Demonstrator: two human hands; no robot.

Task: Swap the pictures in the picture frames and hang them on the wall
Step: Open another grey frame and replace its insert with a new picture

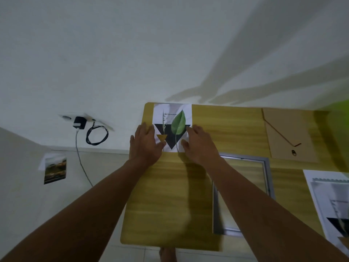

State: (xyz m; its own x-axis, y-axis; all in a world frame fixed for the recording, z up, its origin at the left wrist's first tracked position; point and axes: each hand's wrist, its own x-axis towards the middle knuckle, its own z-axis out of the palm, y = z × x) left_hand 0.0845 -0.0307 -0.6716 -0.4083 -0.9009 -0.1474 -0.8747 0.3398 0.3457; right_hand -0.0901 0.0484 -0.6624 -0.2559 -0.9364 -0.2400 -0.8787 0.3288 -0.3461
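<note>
A leaf picture [172,118], white with a green leaf and black triangles, lies at the far edge of the yellow wooden table [166,201]. My left hand [146,144] rests on its left edge and my right hand [200,143] on its right edge, fingers spread, both pressing the sheet flat. An empty grey picture frame [268,178] lies on the table under my right forearm. A brown backing board [289,133] with a small hanger lies at the far right. A second print [328,201] lies at the right edge, partly cut off.
The white wall [132,53] rises behind the table. Left of the table, a black charger [80,122] sits in a wall socket with a looped cable. A small landscape photo [55,171] lies on the floor at the left. A bare foot [167,254] shows below the table.
</note>
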